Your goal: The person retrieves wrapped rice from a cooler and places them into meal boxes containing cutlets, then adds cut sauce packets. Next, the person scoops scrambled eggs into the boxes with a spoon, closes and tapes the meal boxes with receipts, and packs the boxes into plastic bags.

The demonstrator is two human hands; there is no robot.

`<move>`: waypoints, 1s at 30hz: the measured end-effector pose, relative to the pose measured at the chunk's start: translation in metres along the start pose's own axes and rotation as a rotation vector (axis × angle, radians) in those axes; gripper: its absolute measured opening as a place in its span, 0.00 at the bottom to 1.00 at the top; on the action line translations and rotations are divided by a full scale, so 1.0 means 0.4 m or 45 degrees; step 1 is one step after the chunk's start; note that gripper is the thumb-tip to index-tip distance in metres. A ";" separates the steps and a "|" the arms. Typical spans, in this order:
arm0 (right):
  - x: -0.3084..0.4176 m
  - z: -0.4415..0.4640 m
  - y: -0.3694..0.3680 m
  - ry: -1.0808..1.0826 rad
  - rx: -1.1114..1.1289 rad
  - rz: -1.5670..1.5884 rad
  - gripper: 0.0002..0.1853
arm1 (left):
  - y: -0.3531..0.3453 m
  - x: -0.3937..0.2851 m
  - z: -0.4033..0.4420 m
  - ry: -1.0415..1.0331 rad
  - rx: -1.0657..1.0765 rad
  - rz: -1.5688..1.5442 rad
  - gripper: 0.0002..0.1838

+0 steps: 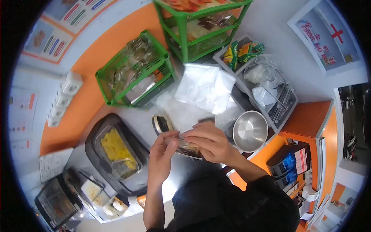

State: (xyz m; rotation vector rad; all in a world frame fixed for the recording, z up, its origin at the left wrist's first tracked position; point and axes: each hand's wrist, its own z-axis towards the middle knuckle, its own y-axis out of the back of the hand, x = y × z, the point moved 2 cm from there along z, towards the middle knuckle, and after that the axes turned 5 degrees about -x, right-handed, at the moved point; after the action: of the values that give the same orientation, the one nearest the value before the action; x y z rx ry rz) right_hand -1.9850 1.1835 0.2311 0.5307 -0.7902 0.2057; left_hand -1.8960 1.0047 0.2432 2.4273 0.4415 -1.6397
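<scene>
Between my two hands is a clear plastic bag (189, 150) with something dark brown in it, held in front of my body above the counter. My left hand (161, 152) pinches the bag's left end between thumb and fingers. On the other side my right hand (210, 142) grips its upper edge, fingers curled over it. What the bag holds is partly hidden by the fingers. Just beyond my left hand lies a small dark object with a pale oval top (161, 123). Flat clear plastic bags (205, 87) are stacked farther back on the counter.
A dark appliance (94, 139) with yellow food pieces (118, 149) stands left. Behind are a green basket (133, 94) of packets and a tiered green rack (185, 34). To the right are a steel bowl (250, 131) and a grey divided bin (288, 104) with bags and utensils.
</scene>
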 end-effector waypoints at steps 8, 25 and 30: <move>0.049 -0.097 -0.078 -0.046 0.609 0.248 0.20 | 0.100 0.084 -0.115 0.142 -0.044 0.164 0.35; -0.027 0.007 -0.201 -0.382 1.321 0.569 0.14 | 0.158 0.027 -0.137 0.115 0.185 0.658 0.43; 0.002 -0.031 -0.227 -0.245 1.396 0.414 0.09 | 0.184 0.167 -0.183 -0.075 0.135 0.582 0.13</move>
State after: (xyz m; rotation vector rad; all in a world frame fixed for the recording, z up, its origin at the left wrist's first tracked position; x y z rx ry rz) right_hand -1.9434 1.1127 0.1904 1.4675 -0.9106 0.9244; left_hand -1.7838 0.9679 0.2075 2.3134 -0.2043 -1.5527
